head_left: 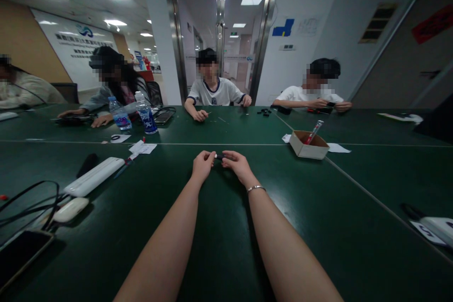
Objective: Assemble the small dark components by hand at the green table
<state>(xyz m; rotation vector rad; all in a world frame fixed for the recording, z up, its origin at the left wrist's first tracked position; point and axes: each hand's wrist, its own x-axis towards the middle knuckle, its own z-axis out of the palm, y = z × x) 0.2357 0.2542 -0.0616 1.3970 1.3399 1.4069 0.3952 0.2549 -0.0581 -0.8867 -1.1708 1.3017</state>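
Note:
Just over the green table, a small black object with a silver end [219,156] spans the gap between my two hands. My left hand [204,166] is closed, pinching its silver end between thumb and fingertips. With thumb and fingers together, my right hand [239,165] grips the black end; a silver bracelet [256,188] circles that wrist. The fingers cover much of the object, and its exact kind cannot be made out.
A small open box [309,150] with a red-and-clear tube stands right of my hands. To the left lie a white power strip [95,177], a phone [23,257] and cables. Two bottles [146,113] stand farther back. Several people sit across the green table [226,226].

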